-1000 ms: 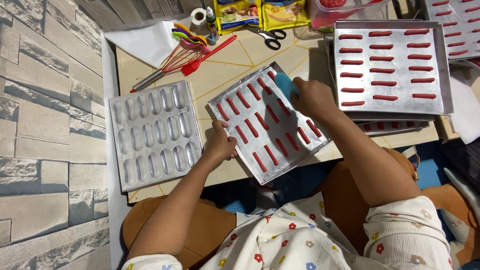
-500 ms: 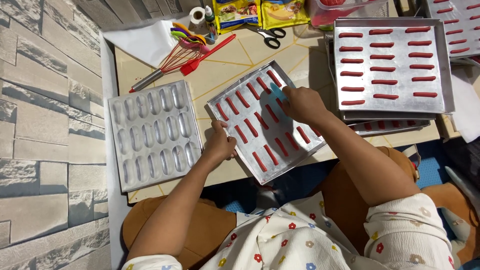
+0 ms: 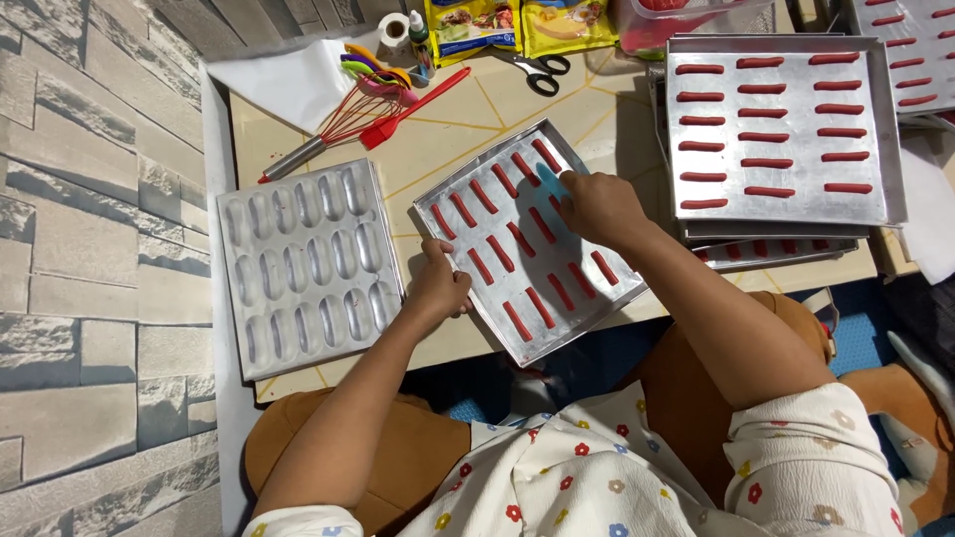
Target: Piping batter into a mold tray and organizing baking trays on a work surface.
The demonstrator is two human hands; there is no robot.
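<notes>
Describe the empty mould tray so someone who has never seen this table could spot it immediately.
Start at the pale table, then its left end by the stone-look wall. The mould tray lies there, beside the left hand. Unlike the flat trays of red strips, it has rows of empty oval hollows.

This is a home set up for baking, with the work done low down by a seated person. A low worktop (image 3: 468,109) with a cream, gold-lined top stands against a stone-pattern wall (image 3: 90,249). On it lie metal baking trays (image 3: 786,129) lined with rows of red piped strips, and an empty oblong mould pan (image 3: 303,264). At the far edge are a whisk (image 3: 333,129), a red brush (image 3: 413,104), scissors (image 3: 542,72) and yellow packets (image 3: 517,22). The floral clothing (image 3: 637,477) and a blue mat (image 3: 856,338) on the right look domestic.
</notes>
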